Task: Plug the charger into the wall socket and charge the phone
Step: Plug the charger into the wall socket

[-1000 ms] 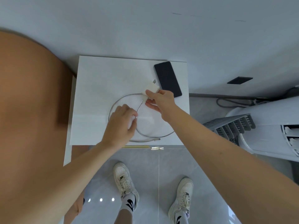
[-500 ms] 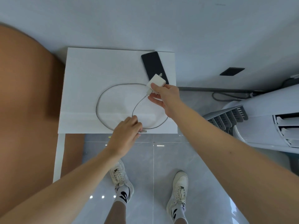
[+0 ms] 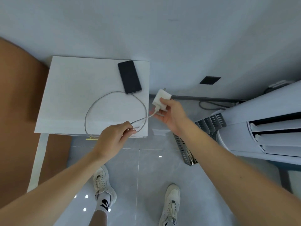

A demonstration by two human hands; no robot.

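While the right hand (image 3: 171, 111) gripped the white charger (image 3: 161, 99) beyond the counter (image 3: 68, 95) edge, the left hand (image 3: 114, 137) pinched its cable (image 3: 91, 110) near the phone (image 3: 129, 76).

- the charger (image 3: 161, 100) is plain white, and its prongs look grey.
- the cable (image 3: 104, 101) is pale grey, turning white where it meets the charger.
- the phone (image 3: 129, 77) is black, its screen dark and blank.
- the table (image 3: 78, 88) top is white with no pattern.
- the wall (image 3: 162, 30) is a flat, pale blue-grey.
- the wall socket (image 3: 210, 80) is black.
- the floor (image 3: 146, 168) is light grey, glossy tile with thin pale seams and small white glints.
- the sneakers (image 3: 171, 203) are off-white with dark marks.
- the sock (image 3: 104, 203) is white with a black logo.
- the air conditioner (image 3: 268, 128) is white with dark slots.
- the grille (image 3: 210, 123) is grey and slotted.
- the panel (image 3: 16, 111) on the left is orange-brown.
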